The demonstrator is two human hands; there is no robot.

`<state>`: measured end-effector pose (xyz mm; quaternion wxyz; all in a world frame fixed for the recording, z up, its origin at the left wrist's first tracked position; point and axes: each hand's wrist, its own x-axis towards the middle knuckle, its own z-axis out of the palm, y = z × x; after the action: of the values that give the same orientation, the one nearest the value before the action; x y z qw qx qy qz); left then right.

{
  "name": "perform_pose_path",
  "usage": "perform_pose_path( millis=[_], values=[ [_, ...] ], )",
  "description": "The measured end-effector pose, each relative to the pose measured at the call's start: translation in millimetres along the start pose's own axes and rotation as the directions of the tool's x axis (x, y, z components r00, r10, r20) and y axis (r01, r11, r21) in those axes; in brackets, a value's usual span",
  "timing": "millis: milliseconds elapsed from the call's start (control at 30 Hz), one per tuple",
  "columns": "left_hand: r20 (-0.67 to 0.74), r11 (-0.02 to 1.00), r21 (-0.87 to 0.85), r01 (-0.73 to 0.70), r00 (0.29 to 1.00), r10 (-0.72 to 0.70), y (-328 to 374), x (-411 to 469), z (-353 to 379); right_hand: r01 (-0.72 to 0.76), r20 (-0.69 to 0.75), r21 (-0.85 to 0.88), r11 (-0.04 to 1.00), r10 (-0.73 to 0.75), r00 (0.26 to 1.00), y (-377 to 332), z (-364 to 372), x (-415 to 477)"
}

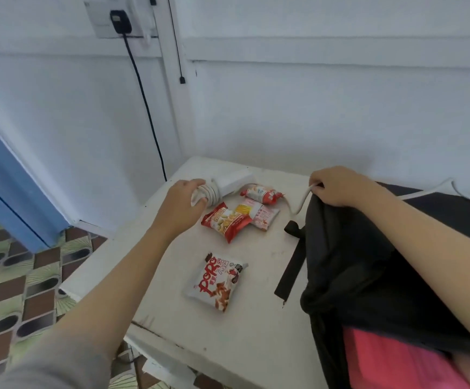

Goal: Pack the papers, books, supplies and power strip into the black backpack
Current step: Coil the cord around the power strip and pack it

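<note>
A white power strip lies at the far left of the white table, its white cord partly coiled around one end. My left hand grips that coiled end. My right hand pinches the loose stretch of cord above the top edge of the black backpack, which lies on the table's right side. The cord runs on behind the backpack to the right. Several snack packets lie between the hands: a red one, a pink-white one, a small wrapped one, and a white Popo packet nearer me.
A backpack strap trails across the table. Something pink shows at the backpack's near end. A black cable hangs from a wall socket behind the table. A blue door and patterned tiled floor lie left.
</note>
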<state>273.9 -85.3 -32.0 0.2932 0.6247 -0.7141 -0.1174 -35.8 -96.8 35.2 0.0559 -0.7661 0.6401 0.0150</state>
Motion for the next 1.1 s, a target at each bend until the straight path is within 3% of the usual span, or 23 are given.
perform_pose_path(
  millis=[100, 167, 233, 300, 433, 567, 700, 833, 967, 1100],
  values=[
    [0.064, 0.998, 0.006, 0.064, 0.996, -0.065, -7, 28, 5, 0.029, -0.041, 0.079, 0.996, -0.026, 0.999, -1, 0, 1],
    [0.185, 0.993, 0.023, 0.119, 0.975, -0.121, -8, 43, 10, 0.049, -0.055, 0.119, 0.992, -0.043, 0.998, -3, -4, -5],
    [0.309, 0.990, 0.092, 0.106, 0.942, -0.130, -11, 56, 21, 0.059, -0.082, 0.142, 0.988, -0.048, 0.996, -5, -7, -12],
    [0.341, 0.981, 0.187, 0.051, 0.933, -0.113, -14, 66, 32, 0.053, -0.122, 0.186, 0.981, -0.031, 0.992, -7, -11, -20],
    [0.194, 0.974, 0.227, 0.021, 0.979, -0.066, -17, 74, 47, 0.019, -0.224, 0.306, 0.952, 0.053, 0.973, -3, -21, -28],
    [0.110, 0.996, 0.086, 0.007, 0.994, -0.016, -26, 77, 51, -0.058, -0.309, 0.371, 0.927, 0.182, 0.933, 7, -31, -30],
    [-0.028, 0.994, -0.108, 0.022, 0.999, -0.025, -30, 79, 47, -0.124, -0.412, 0.393, 0.911, 0.295, 0.862, 12, -44, -33],
    [-0.152, 0.990, -0.140, 0.002, 0.988, -0.023, -21, 86, 28, -0.157, -0.529, 0.417, 0.895, 0.379, 0.759, 17, -64, -39],
    [-0.239, 0.962, -0.271, -0.035, 0.970, -0.033, -11, 92, 6, -0.103, -0.592, 0.560, 0.822, 0.484, 0.644, 30, -89, -55],
    [-0.273, 0.946, -0.314, -0.074, 0.962, -0.015, -2, 97, -5, -0.028, -0.607, 0.579, 0.815, 0.454, 0.652, 39, -102, -79]
  ],
)
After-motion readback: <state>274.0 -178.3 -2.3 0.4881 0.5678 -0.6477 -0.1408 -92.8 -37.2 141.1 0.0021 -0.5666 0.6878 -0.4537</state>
